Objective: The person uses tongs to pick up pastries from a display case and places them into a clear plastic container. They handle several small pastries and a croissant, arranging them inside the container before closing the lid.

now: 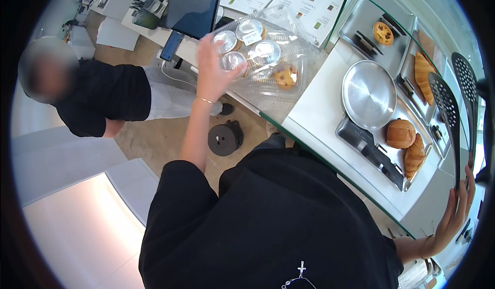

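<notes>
My left hand (pixel 216 66), blurred, is over the left side of a clear plastic clamshell box (pixel 301 70) with its lid up. Its thumb and fingers are spread. Whether it touches the box is unclear. In the box are several round items in foil cups (pixel 267 52), foil side showing, and one yellow tart with browned spots (pixel 286 77). A small label (pixel 252 38) bears writing. Far to the right, my right hand (pixel 454 211) holds the handle end of black perforated tongs (pixel 448 107), whose two heads stand apart beside the pastry trays.
A steel plate (pixel 369 94) rests by trays with a bun (pixel 401 133), croissants (pixel 415 156) and a tart (pixel 383 33). Glass edges (pixel 340 14) border the display. A tablet (pixel 193 12) and phone (pixel 171 46) lie left. Another person (pixel 104 88) stands nearby; a dark bin (pixel 224 140) is on the floor.
</notes>
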`<state>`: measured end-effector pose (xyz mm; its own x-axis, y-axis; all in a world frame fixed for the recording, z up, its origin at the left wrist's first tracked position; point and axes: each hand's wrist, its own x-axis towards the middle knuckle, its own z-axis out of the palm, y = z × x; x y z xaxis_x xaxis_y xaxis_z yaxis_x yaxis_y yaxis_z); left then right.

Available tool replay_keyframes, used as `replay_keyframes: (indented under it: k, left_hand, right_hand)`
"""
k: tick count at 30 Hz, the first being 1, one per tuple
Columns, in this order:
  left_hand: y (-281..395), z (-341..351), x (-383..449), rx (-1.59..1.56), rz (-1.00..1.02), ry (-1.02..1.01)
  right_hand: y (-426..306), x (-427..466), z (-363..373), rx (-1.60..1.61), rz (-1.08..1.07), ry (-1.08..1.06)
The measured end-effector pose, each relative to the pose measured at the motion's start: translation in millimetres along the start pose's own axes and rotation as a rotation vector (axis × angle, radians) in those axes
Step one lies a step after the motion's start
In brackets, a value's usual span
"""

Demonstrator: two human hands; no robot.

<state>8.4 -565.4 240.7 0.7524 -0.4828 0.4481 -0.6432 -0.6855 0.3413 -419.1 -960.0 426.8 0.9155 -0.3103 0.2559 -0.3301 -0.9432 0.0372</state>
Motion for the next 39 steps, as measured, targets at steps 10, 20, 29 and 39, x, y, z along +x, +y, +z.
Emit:
replay_keyframes:
  k: [10, 20, 29, 39]
  left_hand:
    - [1.6, -24.9, -11.0, 0.04, 0.279, -0.479]
    - [1.6, -38.9, -42.6, 0.158, 0.221, -0.404]
    - [-12.6, -45.2, -72.9, 0.248, 0.226, -0.274]
    - [-3.7, -40.7, -91.1, 0.367, 0.12, -0.366]
  right_hand:
    - [-8.2, -0.5, 7.1, -0.023, -0.148, -0.029]
    - [25.6, -16.3, 27.0, -0.107, -0.07, 0.054]
    - [29.2, -7.9, 58.6, -0.065, 0.005, 0.107]
    - [27.8, 2.2, 85.4, 0.035, 0.074, 0.167]
